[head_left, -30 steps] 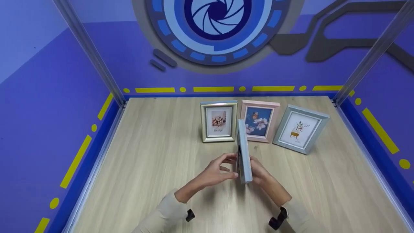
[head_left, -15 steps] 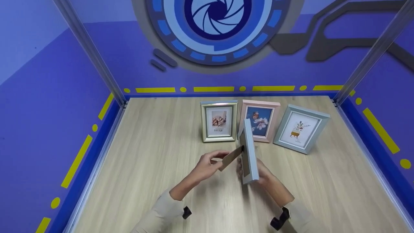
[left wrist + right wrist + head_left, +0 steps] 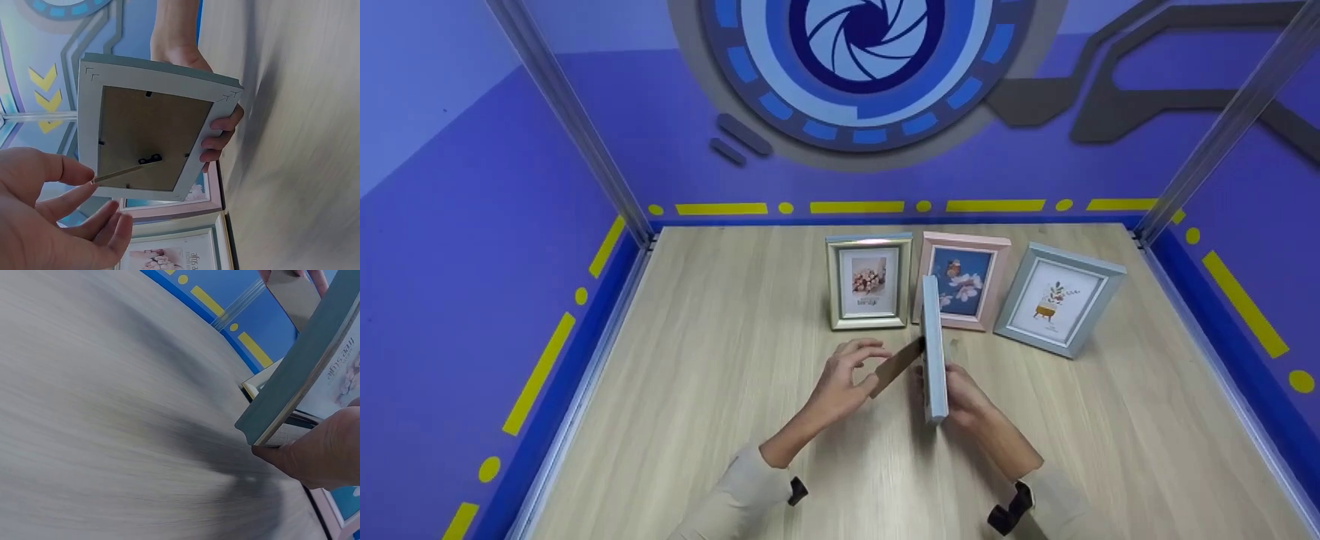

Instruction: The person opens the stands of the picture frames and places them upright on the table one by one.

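Over the table, a light blue picture frame stands nearly edge-on, its back toward my left hand. My right hand grips its lower side, with fingers curled round onto the white back border in the left wrist view. A brown easel leg sticks out from the back panel, hinged at a small black fitting. My left hand pinches the leg's free end between thumb and finger, the other fingers spread. Part of the front, with pale lettering, shows in the right wrist view.
Behind my hands stand three more picture frames: a gold one, a pink one partly covered by the held frame, and a grey-green one angled at the right. Blue-purple panels wall in the wooden table.
The easel leg has swung out from the back, and my left hand has moved slightly left with it. The held frame turned to show its back, then returned nearly edge-on.
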`<action>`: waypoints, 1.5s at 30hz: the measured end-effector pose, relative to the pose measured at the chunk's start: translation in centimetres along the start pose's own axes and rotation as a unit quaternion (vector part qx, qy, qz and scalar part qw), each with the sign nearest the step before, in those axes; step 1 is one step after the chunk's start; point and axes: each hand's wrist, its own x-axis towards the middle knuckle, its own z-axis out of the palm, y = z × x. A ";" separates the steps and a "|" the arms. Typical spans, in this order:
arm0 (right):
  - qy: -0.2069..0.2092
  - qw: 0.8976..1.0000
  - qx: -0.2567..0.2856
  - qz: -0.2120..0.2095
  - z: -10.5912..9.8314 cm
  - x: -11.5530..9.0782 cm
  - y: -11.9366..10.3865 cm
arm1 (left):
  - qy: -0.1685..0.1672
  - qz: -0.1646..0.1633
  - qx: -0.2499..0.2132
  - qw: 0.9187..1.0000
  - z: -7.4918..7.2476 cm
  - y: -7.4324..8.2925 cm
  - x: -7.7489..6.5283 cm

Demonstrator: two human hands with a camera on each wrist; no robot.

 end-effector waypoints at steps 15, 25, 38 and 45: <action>0.064 0.998 -0.002 -0.021 0.6 0.4 0.0 | 0.043 0.017 0.028 0.999 0.8 -1.4 0.3; 0.093 0.995 -0.016 -0.043 0.8 0.6 -0.4 | 0.034 -0.030 0.005 0.999 0.1 -3.3 -0.1; 0.054 0.996 -0.039 -0.053 2.0 0.7 -0.4 | 0.032 -0.156 -0.059 0.985 -1.7 -5.9 -2.1; -0.039 0.997 -0.051 -0.054 3.9 1.5 -0.1 | 0.064 -0.169 -0.056 0.982 -3.6 -6.9 -3.9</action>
